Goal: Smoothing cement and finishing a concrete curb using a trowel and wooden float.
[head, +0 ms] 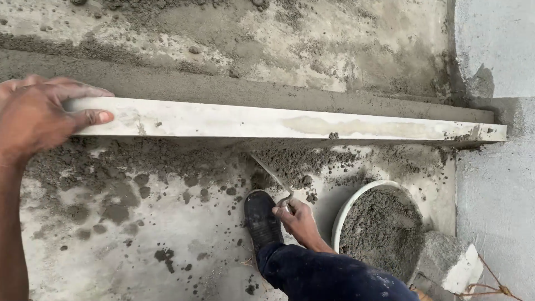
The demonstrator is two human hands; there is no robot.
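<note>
I find levelling in hand: left hand [33, 114] clamped on the long straightedge [278, 122] lying across the step, right hand [298, 217] closed on a trowel [273, 178] near the mortar pan [356, 203], needing fresh mortar.

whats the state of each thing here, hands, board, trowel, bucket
left hand: gripping the end of the board
straight board: lying level along the step edge, smeared with mortar
right hand: closed on the trowel handle
trowel: blade tipped into loose mortar under the board
bucket: upright, filled with grey mortar
shoe: planted on the mortar-spattered floor
</note>
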